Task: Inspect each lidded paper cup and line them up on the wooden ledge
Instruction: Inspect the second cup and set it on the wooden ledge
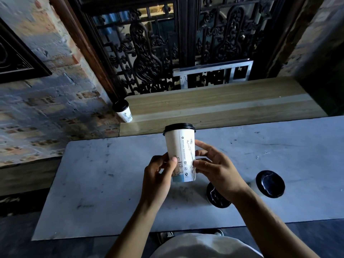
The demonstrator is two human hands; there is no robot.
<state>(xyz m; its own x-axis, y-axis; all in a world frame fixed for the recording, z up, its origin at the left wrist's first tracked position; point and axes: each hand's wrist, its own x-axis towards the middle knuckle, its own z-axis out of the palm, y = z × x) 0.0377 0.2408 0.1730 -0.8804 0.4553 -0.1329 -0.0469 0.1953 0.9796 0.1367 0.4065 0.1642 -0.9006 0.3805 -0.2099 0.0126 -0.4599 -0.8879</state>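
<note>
A white paper cup [180,146] with a black lid and line drawings is held upright above the grey table [104,183]. My left hand [158,175] grips its lower left side and my right hand [214,164] touches its right side with spread fingers. Another lidded cup [123,110] stands at the far left end of the wooden ledge [214,107]. Two more lidded cups stand on the table at the right: one cup [217,198] is partly hidden under my right wrist, the other cup [270,184] is further right.
A dark ornate metal grille [167,43] and a metal frame [212,71] rise behind the ledge. A brick wall [46,108] borders the left side. The table's near edge runs just above my lap.
</note>
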